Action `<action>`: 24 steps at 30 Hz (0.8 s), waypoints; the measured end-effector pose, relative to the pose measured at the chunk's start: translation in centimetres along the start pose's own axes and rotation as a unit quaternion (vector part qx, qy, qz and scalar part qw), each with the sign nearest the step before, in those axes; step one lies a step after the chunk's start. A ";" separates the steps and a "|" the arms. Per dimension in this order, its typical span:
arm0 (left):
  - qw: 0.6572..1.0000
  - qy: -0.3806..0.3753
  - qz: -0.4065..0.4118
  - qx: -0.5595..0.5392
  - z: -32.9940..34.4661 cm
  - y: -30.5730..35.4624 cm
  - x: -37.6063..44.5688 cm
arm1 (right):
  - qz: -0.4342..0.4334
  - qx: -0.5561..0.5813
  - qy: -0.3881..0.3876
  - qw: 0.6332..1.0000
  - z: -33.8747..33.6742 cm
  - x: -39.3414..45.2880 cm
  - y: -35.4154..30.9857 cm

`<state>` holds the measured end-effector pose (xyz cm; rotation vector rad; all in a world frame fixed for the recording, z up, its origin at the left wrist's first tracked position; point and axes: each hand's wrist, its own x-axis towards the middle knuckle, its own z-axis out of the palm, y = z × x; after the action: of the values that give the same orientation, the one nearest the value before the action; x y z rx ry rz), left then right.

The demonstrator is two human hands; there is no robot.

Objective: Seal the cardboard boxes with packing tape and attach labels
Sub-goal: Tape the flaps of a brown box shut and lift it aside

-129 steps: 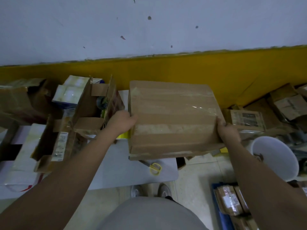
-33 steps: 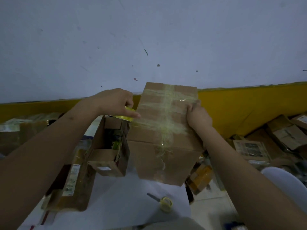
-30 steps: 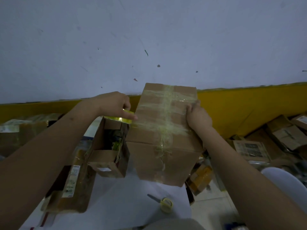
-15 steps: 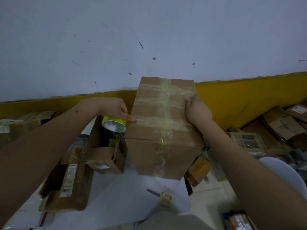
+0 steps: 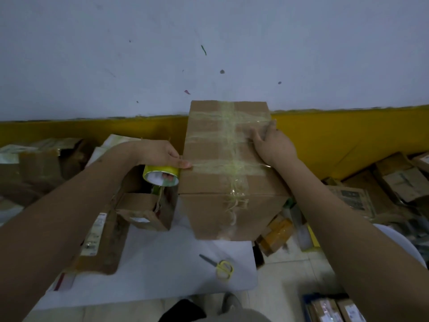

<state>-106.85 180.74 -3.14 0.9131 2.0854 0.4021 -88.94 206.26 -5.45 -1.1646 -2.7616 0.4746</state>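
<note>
A brown cardboard box [image 5: 209,182] stands on the white table [image 5: 162,270], its top crossed by several strips of clear yellowish tape. My left hand [image 5: 160,154] grips a yellow-edged tape roll [image 5: 161,175] against the box's left side, with the thumb pressing a tape strip at the top left edge. My right hand [image 5: 271,142] lies flat on the right part of the box top, fingers straight on the tape.
Yellow-handled scissors [image 5: 220,266] lie on the table in front of the box. Opened cartons [image 5: 144,210] and a long carton [image 5: 104,242] crowd the left. More parcels [image 5: 394,180] lie on the floor right, a white bucket [image 5: 399,242] under my right arm.
The tape roll has dropped from level with the box top down its left side, drawing a strip over the edge. The right hand slid toward the far right corner and flattened.
</note>
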 end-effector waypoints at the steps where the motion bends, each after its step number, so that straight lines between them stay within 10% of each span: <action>1: 1.000 0.004 0.002 0.008 0.1 -0.2 -0.1 | -0.004 0.009 -0.009 1.000 -0.2 0.3 -0.1; 11: 0.998 -0.014 0.049 -0.025 0.6 -1.6 -0.3 | 0.017 -0.120 0.003 0.993 1.9 -5.6 -5.0; 16: 0.996 -0.001 0.085 0.014 0.5 -1.8 -0.6 | -0.110 -0.143 -0.032 0.983 4.1 -6.3 -10.9; 24: 0.950 -0.116 0.115 -0.264 -0.1 -4.9 -1.5 | -0.107 -0.144 -0.043 0.983 3.6 -6.6 -10.5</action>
<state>-108.61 176.31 -4.98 0.8280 1.5437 0.8823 -92.20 193.77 -5.28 -0.8959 -3.0611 0.1070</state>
